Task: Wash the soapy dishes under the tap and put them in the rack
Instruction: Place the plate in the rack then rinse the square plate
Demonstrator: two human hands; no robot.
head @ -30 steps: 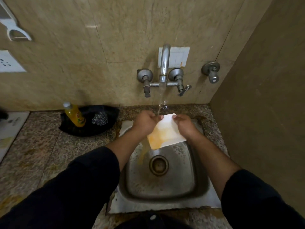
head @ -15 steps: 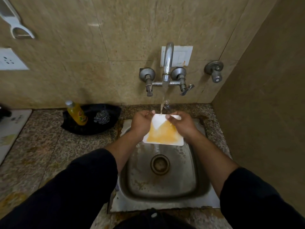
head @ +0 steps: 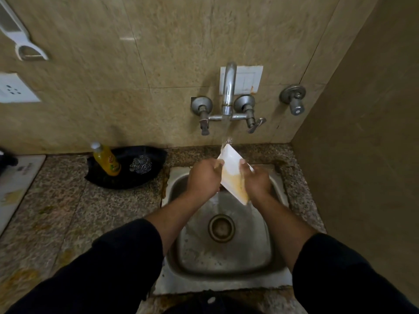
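White dish (head: 231, 166) in both hands (head: 205, 177) under running tap (head: 228, 87)

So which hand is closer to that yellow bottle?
Left. The left hand grips the dish on the side toward the bottle; the right hand holds its far side, further off.

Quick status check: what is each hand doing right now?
Left hand: grips the left edge of the white square dish, tilted under the running tap.
Right hand: grips the dish's right edge.
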